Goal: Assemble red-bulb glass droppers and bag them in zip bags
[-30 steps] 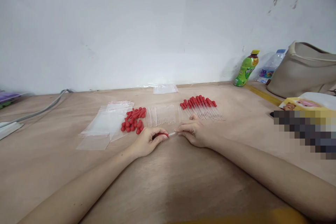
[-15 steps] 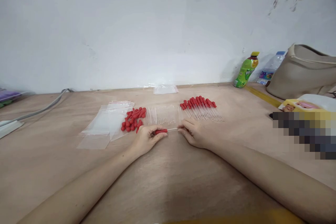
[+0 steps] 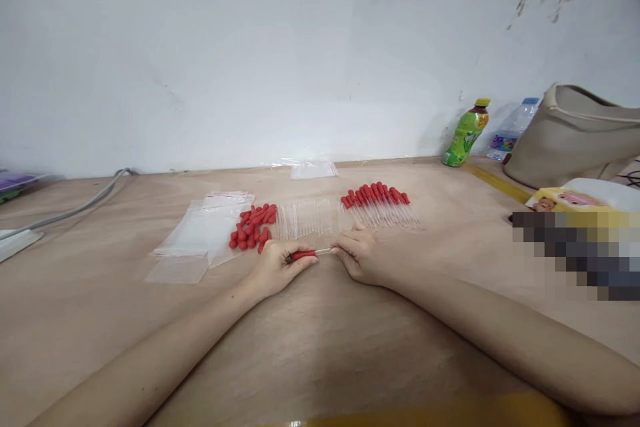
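My left hand (image 3: 280, 265) pinches a red rubber dropper bulb (image 3: 304, 255), whose open end points right. From that end a thin clear dropper tube (image 3: 323, 251) runs into the closed fingers of my right hand (image 3: 356, 257), which hide the rest of it. Just behind my left hand lies a pile of loose red bulbs (image 3: 253, 225). Bare clear tubes (image 3: 303, 219) lie side by side in a row beyond both hands. Past my right hand is a row of droppers with red bulbs fitted (image 3: 380, 203), tubes pointing toward me.
Clear zip bags (image 3: 193, 233) are stacked left of the loose bulbs, and another bag (image 3: 314, 170) lies by the wall. At the right stand a green drink bottle (image 3: 467, 133), a water bottle (image 3: 515, 127), a beige bag (image 3: 565, 140) and a yellow pack (image 3: 560, 200). A grey cable (image 3: 95, 199) crosses the left.
My right hand has moved slightly left, closer to my left hand, so less of the tube shows between them. Both hands keep their hold.
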The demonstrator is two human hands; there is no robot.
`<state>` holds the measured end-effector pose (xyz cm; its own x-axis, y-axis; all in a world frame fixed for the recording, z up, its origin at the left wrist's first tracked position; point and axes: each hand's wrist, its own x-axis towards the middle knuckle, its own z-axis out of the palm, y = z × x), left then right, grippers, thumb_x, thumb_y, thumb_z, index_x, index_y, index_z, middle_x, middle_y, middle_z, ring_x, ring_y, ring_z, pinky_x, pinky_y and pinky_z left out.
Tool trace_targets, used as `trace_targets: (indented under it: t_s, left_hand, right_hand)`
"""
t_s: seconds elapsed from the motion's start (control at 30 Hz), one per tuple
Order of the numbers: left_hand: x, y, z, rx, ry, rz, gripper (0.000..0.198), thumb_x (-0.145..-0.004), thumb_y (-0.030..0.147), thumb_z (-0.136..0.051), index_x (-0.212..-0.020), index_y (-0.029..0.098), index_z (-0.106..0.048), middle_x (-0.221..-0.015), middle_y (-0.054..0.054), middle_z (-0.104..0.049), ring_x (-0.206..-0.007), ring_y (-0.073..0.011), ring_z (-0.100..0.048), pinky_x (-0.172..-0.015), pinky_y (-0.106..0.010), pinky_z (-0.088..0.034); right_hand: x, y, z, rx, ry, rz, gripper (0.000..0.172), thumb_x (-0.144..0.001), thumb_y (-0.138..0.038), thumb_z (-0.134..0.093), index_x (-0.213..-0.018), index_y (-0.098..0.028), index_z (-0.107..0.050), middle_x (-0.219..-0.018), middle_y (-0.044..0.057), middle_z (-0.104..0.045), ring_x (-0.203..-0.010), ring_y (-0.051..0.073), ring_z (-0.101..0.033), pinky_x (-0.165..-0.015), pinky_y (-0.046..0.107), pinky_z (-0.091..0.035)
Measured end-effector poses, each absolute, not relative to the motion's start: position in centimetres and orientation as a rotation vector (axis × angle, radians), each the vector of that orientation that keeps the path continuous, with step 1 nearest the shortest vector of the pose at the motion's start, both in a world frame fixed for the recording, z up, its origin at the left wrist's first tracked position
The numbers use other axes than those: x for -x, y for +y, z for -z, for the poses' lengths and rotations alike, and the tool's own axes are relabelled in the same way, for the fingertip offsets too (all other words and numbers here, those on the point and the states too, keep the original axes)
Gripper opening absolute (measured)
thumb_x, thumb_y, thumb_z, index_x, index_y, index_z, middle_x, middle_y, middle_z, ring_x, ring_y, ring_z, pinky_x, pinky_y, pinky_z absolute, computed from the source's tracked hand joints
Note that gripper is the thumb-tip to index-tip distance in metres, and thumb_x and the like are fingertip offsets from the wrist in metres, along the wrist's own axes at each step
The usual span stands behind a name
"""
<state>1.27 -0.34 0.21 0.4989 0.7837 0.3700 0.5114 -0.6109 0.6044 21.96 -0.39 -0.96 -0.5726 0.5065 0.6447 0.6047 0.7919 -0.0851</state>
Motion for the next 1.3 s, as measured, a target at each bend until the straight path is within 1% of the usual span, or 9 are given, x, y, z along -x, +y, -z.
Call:
trace_targets:
  t_s: [0.2,0.4,0.6,0.7,0.83,0.93,1.03,1.1,1.3]
  left_hand:
    - [-1.2,-0.5,-0.4,-2.386,1.04,-0.869,0.021,-0.078,0.031,-0.055,-0.086,0.016,-0.067,-0.075,-0.003,-0.068,-0.063,-0.0133,-0.06,-0.058,-0.022,-0.046]
    - [-1.2,-0.4,-0.3,-2.417,1.034,-0.873,0.02,-0.079,0.03,-0.054,-0.085,0.016,-0.067,-0.074,-0.003,-0.068,-0.062,-0.0129,-0.059,-0.057,-0.022,-0.045]
    - [-1.3,-0.2,-0.3,-2.339,1.065,-0.89,0.02,-0.078,0.032,-0.054,-0.084,0.017,-0.066,-0.075,-0.002,-0.066,-0.064,-0.0132,-0.059,-0.057,-0.022,-0.045]
    - [-1.2,0.0,-0.1,-2.272,1.115,-0.903,0.023,-0.077,0.033,-0.055,-0.092,0.017,-0.062,-0.076,-0.003,-0.065,-0.065,-0.0129,-0.058,-0.058,-0.023,-0.046]
    - [-1.1,0.5,0.0,-2.181,1.2,-0.893,0.034,-0.074,0.033,-0.058,-0.103,0.015,-0.056,-0.08,-0.003,-0.062,-0.061,-0.011,-0.055,-0.058,-0.024,-0.047]
    - [-1.2,0.5,-0.1,-2.2,1.207,-0.835,0.029,-0.073,0.03,-0.058,-0.099,0.015,-0.058,-0.076,-0.003,-0.061,-0.06,-0.0104,-0.053,-0.056,-0.023,-0.046]
    - [-1.3,0.4,-0.3,-2.24,1.197,-0.82,0.025,-0.074,0.029,-0.057,-0.095,0.015,-0.06,-0.074,-0.003,-0.061,-0.061,-0.0109,-0.053,-0.055,-0.023,-0.046]
    - [-1.3,0.4,-0.3,-2.252,1.181,-0.834,0.025,-0.074,0.029,-0.056,-0.094,0.015,-0.061,-0.074,-0.003,-0.061,-0.062,-0.0115,-0.054,-0.056,-0.023,-0.046]
    - [-1.2,0.4,-0.2,-2.276,1.161,-0.838,0.023,-0.075,0.029,-0.055,-0.092,0.015,-0.061,-0.074,-0.003,-0.061,-0.062,-0.012,-0.054,-0.056,-0.023,-0.046]
  right_hand:
    - [-21.4,-0.5,1.1,0.855,-2.354,0.19,0.028,-0.086,-0.02,-0.034,-0.067,-0.015,-0.053,-0.059,0.002,-0.056,-0.052,0.011,-0.042,-0.061,0.027,-0.029]
    - [-21.0,-0.4,1.2,0.999,-2.398,0.069,0.029,-0.086,-0.02,-0.035,-0.063,-0.015,-0.052,-0.057,0.001,-0.056,-0.051,0.01,-0.042,-0.066,0.026,-0.031]
    - [-21.0,-0.7,-0.6,1.094,-2.518,0.028,0.026,-0.088,-0.023,-0.034,-0.07,-0.016,-0.052,-0.065,0.002,-0.059,-0.059,0.012,-0.046,-0.066,0.026,-0.031]
    - [-21.9,-0.8,-2.1,1.186,-2.571,0.049,0.024,-0.087,-0.026,-0.036,-0.074,-0.015,-0.053,-0.072,0.006,-0.061,-0.065,0.014,-0.05,-0.063,0.025,-0.031]
    - [-24.5,0.9,-3.8,1.574,-2.316,-0.08,0.023,-0.086,-0.029,-0.036,-0.08,-0.015,-0.054,-0.075,0.007,-0.062,-0.064,0.015,-0.053,-0.055,0.023,-0.03]
    - [-26.4,3.3,-4.6,1.851,-2.054,-0.127,0.033,-0.087,-0.032,-0.031,-0.076,-0.015,-0.057,-0.075,0.009,-0.062,-0.067,0.017,-0.056,-0.056,0.024,-0.033]
    - [-26.7,5.1,-4.5,2.082,-1.847,-0.003,0.034,-0.084,-0.034,-0.033,-0.081,-0.014,-0.06,-0.08,0.012,-0.063,-0.075,0.023,-0.058,-0.058,0.027,-0.035]
    - [-26.2,5.6,-4.1,2.164,-1.771,0.055,0.035,-0.083,-0.035,-0.033,-0.084,-0.015,-0.061,-0.083,0.013,-0.063,-0.079,0.026,-0.058,-0.06,0.03,-0.036]
    - [-24.5,6.1,-2.7,2.237,-1.782,0.057,0.03,-0.079,-0.03,-0.037,-0.082,-0.016,-0.064,-0.086,0.012,-0.063,-0.08,0.025,-0.059,-0.066,0.033,-0.039]
